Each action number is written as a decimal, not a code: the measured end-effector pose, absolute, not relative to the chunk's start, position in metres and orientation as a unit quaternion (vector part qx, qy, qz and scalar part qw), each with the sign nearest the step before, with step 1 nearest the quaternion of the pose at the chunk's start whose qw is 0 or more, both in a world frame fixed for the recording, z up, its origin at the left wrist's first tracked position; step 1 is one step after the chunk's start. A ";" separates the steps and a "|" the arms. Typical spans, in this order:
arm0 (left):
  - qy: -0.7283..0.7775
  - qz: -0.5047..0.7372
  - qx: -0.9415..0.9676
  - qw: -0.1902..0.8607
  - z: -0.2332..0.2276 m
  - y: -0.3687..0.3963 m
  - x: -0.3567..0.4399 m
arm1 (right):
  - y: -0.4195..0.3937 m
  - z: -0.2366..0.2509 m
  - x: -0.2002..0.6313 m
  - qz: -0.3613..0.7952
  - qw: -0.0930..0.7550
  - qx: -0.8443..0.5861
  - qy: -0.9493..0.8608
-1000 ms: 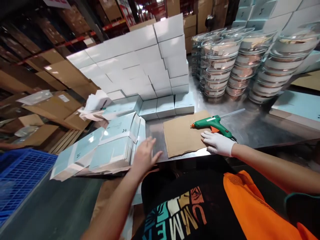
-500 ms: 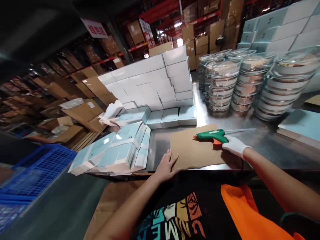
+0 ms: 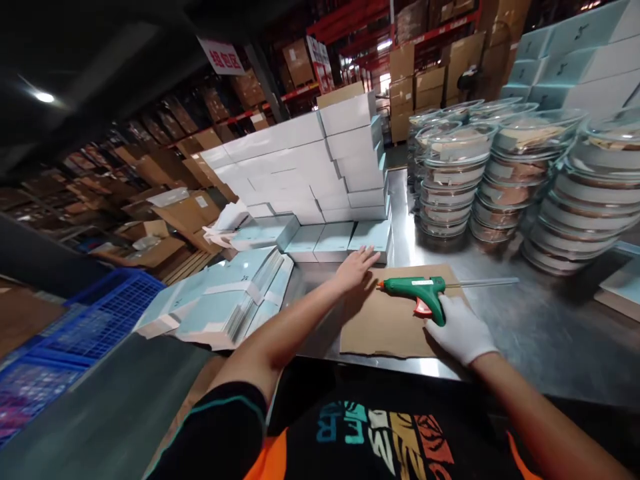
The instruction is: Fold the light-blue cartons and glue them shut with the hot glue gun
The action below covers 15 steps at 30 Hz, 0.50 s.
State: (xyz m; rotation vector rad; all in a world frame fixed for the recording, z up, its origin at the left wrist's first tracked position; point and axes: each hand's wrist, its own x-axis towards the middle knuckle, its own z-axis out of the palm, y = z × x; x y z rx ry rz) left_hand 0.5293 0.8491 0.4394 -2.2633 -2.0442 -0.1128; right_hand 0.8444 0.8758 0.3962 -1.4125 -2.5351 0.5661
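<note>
My bare left hand [image 3: 356, 269] stretches forward with fingers apart, at the front of a pale blue box [image 3: 371, 235]; whether the fingertips touch it I cannot tell. In my white-gloved right hand [image 3: 463, 328] is the handle of a green hot glue gun [image 3: 413, 287]. Its orange tip points left, its red trigger faces down, and a clear glue stick [image 3: 490, 283] juts out behind. Beneath the gun lies a brown cardboard sheet [image 3: 373, 333] on the metal table [image 3: 320, 320]. Two more blue boxes [image 3: 333, 241] sit left of the one by my hand.
A wall of stacked white boxes [image 3: 285, 170] rises behind. Bundles of flat blue cartons [image 3: 220, 297] lie at the left. Stacked glass bowls [image 3: 453, 187] stand at the right, near a blue box [image 3: 623, 287]. A blue crate [image 3: 85, 333] is on the floor.
My left hand has left the cardboard's left edge and moved forward to the blue boxes. My right hand and the glue gun have come slightly nearer to me.
</note>
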 end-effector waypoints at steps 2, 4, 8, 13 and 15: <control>-0.653 -0.013 -0.756 0.044 0.447 0.896 0.533 | 0.875 0.392 0.845 0.176 0.093 -0.470 -0.860; -0.657 0.023 -0.753 0.043 0.448 0.928 0.538 | 0.876 0.389 0.846 0.172 0.089 -0.472 -0.860; -0.695 0.024 -0.717 0.047 0.431 0.944 0.547 | 0.880 0.385 0.848 0.168 0.092 -0.467 -0.863; -0.714 0.006 -0.698 0.053 0.420 0.935 0.546 | 0.881 0.384 0.850 0.168 0.100 -0.467 -0.862; -0.714 0.005 -0.699 0.048 0.425 0.939 0.542 | 0.882 0.383 0.850 0.168 0.098 -0.471 -0.861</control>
